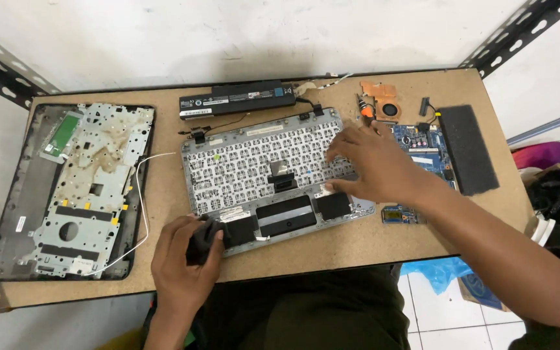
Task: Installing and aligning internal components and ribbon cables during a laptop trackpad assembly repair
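View from above of a small wooden table (358, 243) carrying a taken-apart laptop. At centre lies the grey keyboard frame (260, 172), underside up: a pale metal plate pierced by rows of small holes, with a short black ribbon at its middle and three dark rectangular patches along its near edge. The left hand (183, 259) is curled around a small black object (203, 238) at the frame's near left corner; what kind of object it is cannot be told. The right hand (374, 162) rests palm down on the frame's right part, fingers spread and lightly bent, gripping nothing. Just right of that hand a blue circuit board (426, 150) lies partly under the wrist, with a smaller board (400, 214) near the front edge. Behind the frame, a long black battery (238, 99) lies parallel to the rear edge; a copper cooling fan (384, 104) sits at the right rear. A dark foam pad (468, 149) lies close to the right edge. The laptop base (66, 188), stained grey metal inside a black shell, fills the left end and reaches the edge there; a white wire (142, 207) loops between it and the frame. Bare tabletop shows along the front edge and in narrow strips between the parts.
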